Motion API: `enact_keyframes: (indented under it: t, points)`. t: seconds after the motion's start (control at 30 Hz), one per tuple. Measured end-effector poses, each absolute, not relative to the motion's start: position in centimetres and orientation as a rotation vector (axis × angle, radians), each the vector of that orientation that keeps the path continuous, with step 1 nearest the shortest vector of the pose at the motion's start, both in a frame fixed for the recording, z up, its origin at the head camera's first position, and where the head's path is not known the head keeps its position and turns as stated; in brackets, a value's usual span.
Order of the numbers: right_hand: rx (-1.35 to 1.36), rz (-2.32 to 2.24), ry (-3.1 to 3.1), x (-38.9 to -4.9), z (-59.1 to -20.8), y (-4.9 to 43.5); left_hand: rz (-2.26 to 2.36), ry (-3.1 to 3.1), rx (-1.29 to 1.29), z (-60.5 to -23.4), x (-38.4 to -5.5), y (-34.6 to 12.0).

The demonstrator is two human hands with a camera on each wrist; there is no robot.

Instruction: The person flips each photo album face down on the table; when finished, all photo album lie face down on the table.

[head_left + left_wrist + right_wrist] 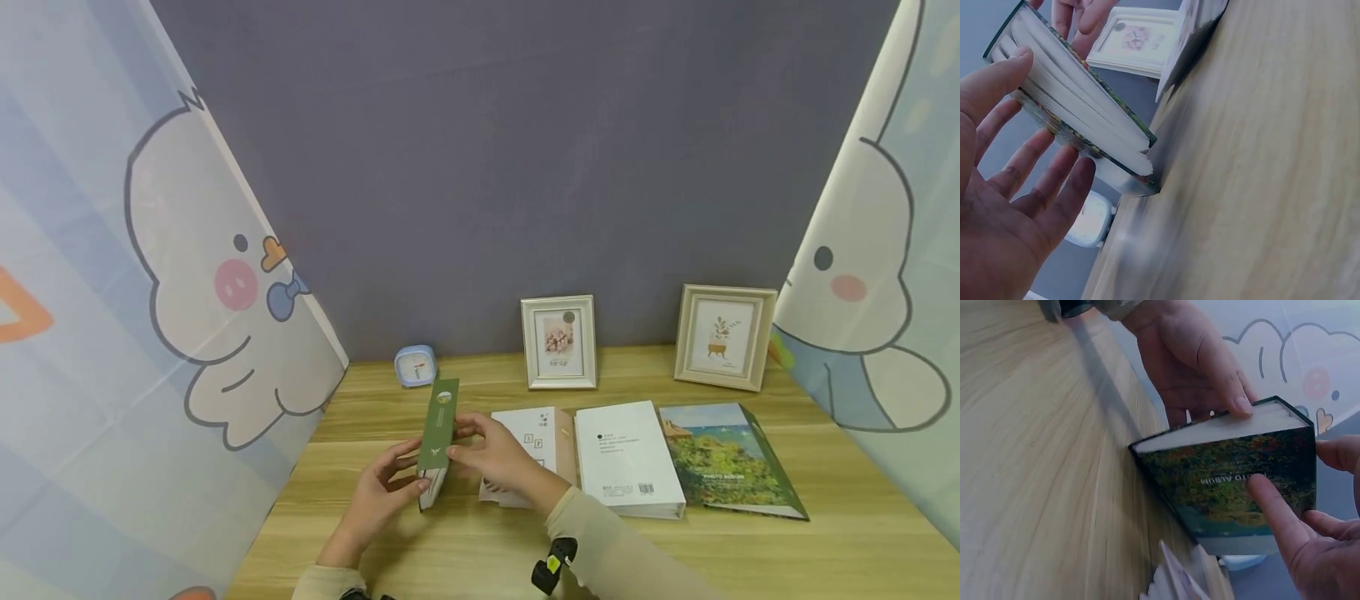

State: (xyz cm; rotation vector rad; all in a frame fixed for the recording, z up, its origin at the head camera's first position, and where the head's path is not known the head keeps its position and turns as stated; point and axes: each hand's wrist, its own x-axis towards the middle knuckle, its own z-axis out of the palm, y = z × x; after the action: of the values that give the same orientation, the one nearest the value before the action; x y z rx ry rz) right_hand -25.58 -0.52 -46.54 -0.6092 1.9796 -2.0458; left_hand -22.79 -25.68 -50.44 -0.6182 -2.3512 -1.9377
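Note:
A green-spined photo album [438, 425] stands spine up close over the wooden table, its white page edges facing me. My left hand [378, 492] holds its near end, with the thumb at the page edges [1072, 94] and the fingers spread along one cover. On the other side, my right hand [495, 454] grips the album near the spine. One right finger [1282, 515] lies across the painted front cover [1229, 469], over the printed lettering. A white-and-pink album [525, 442] lies just right of the right hand, partly hidden by it.
A white album [630, 458] and another painted photo album [723, 458] lie farther right on the table [847, 542]. Behind stand a blue clock [416, 366] and two picture frames [558, 342], [725, 337]. Cartoon-printed curtains [202, 250] flank the table, with a grey backdrop [480, 167] behind it.

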Motion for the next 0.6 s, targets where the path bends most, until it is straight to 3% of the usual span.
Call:
enact_keyframes:
  t: [0.3,0.6]
  points:
    - [-0.589,-2.067,1.923,-25.5,-47.0,0.6,-1.891,-2.368,-0.706,-50.8,-23.0,-25.3]
    - [-0.57,-2.05,1.902,-25.5,-47.2,1.4,-1.835,-2.45,-0.615,-50.9,-22.9,-25.3]
